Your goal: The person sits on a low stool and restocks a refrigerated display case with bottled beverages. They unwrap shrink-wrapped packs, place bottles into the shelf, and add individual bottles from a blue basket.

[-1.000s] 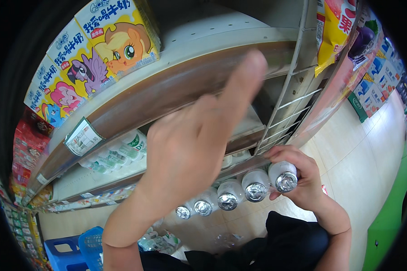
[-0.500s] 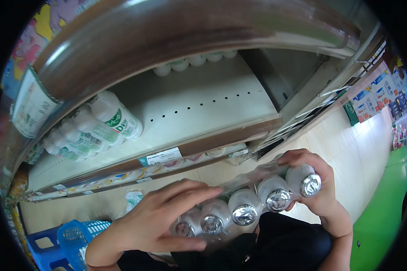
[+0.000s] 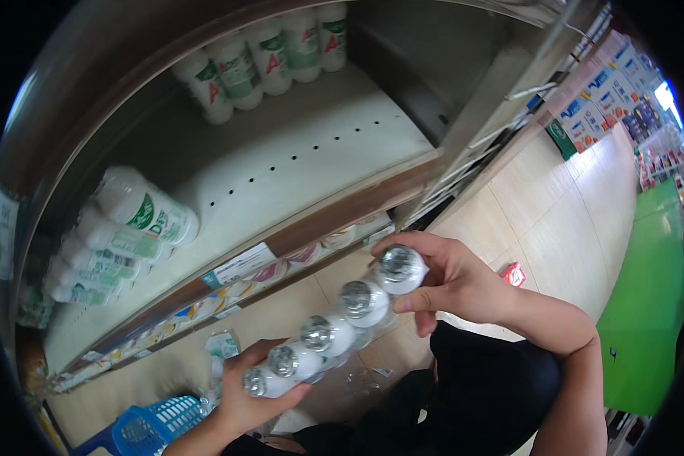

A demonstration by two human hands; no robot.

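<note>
Both hands are gripping a shrink-wrapped row of five white foil-capped bottles (image 3: 334,328), left hand (image 3: 254,399) curled under the low end, right hand (image 3: 452,285) pinching the top bottle, long axis slanting up-right, just below the half-empty shelf (image 3: 311,163).

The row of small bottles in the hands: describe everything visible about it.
The row of small bottles is five white bottles with shiny silver foil tops, joined side by side in what looks like clear wrap. It lies level, running diagonally from lower left to upper right, tops facing the camera. The left hand cups the lower end; the right hand grips the upper end. It is held in the air before the shelf.
</note>
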